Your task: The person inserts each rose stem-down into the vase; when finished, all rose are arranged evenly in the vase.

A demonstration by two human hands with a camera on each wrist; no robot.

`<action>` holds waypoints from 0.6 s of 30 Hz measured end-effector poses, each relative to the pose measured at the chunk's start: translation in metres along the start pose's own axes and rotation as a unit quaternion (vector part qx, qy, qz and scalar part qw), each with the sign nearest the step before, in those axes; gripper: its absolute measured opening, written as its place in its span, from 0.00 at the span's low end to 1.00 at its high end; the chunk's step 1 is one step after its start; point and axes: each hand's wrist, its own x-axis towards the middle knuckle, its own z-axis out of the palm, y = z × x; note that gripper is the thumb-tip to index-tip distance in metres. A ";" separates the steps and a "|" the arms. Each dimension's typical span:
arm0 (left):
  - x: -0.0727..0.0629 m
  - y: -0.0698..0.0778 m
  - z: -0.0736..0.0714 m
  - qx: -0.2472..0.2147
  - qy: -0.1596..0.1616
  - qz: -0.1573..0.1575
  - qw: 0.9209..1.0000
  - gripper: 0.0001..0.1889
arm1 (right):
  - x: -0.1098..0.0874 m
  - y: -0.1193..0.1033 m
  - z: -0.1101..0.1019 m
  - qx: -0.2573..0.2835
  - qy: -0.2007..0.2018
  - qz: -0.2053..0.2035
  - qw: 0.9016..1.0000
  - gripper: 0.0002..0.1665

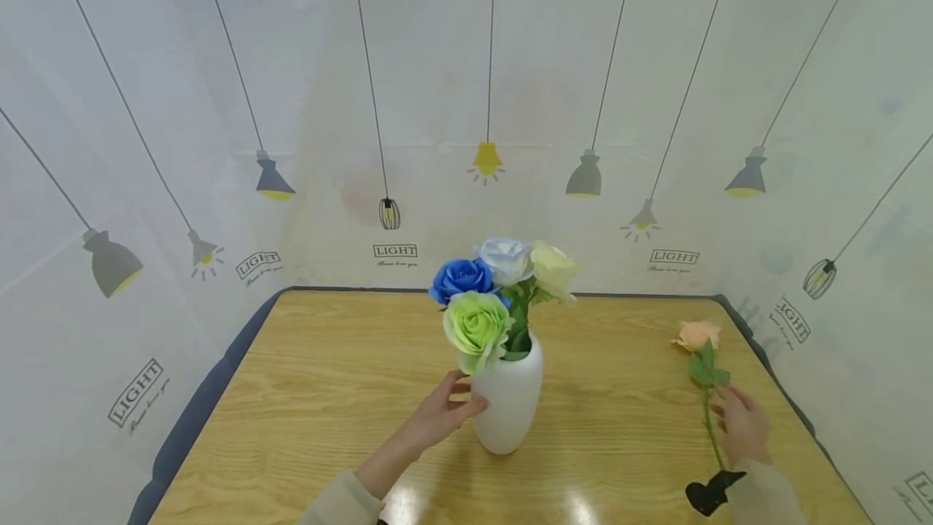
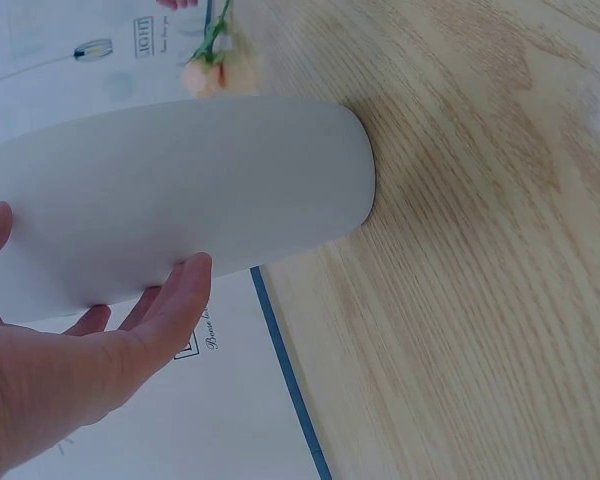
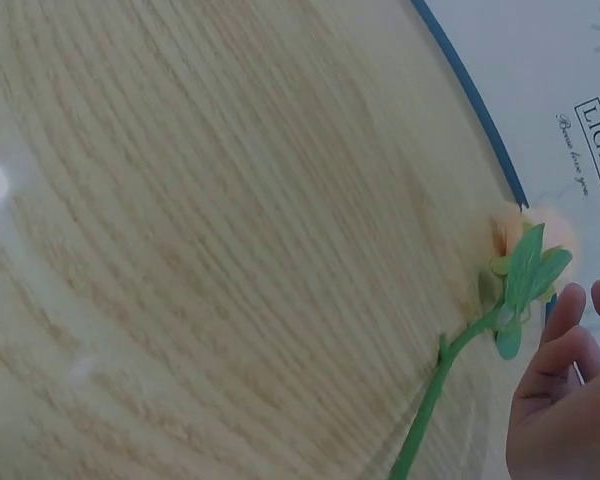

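A white vase (image 1: pixel 506 407) stands upright on the wooden table, holding a blue rose (image 1: pixel 461 280), a green rose (image 1: pixel 477 326), a pale blue rose (image 1: pixel 504 260) and a cream rose (image 1: pixel 554 270). My left hand (image 1: pixel 437 416) holds the vase's left side, thumb on the front and fingers reaching behind; the left wrist view shows fingertips against the vase (image 2: pixel 230 180). To the right lies a peach rose (image 1: pixel 697 335) on a green stem. Beside that stem is my right hand (image 1: pixel 745 426), its fingers loosely bent; in the right wrist view a gap separates it from the stem (image 3: pixel 425 410).
The wooden table (image 1: pixel 328 379) has a dark blue edge (image 1: pixel 219 387) along its sides and back. Behind it hangs a pale cloth backdrop (image 1: pixel 437 104) printed with lamps. A black piece (image 1: pixel 714 494) sits at the right sleeve.
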 end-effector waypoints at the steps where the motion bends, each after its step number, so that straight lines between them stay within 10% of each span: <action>1: 0.000 0.000 0.000 0.000 0.000 0.000 1.000 0.34 | -0.003 0.000 -0.001 -0.004 0.002 0.003 1.000 0.36; 18: 0.000 0.003 -0.001 -0.008 -0.004 -0.006 1.000 0.34 | -0.021 0.011 -0.001 -0.174 0.042 -0.017 0.984 0.31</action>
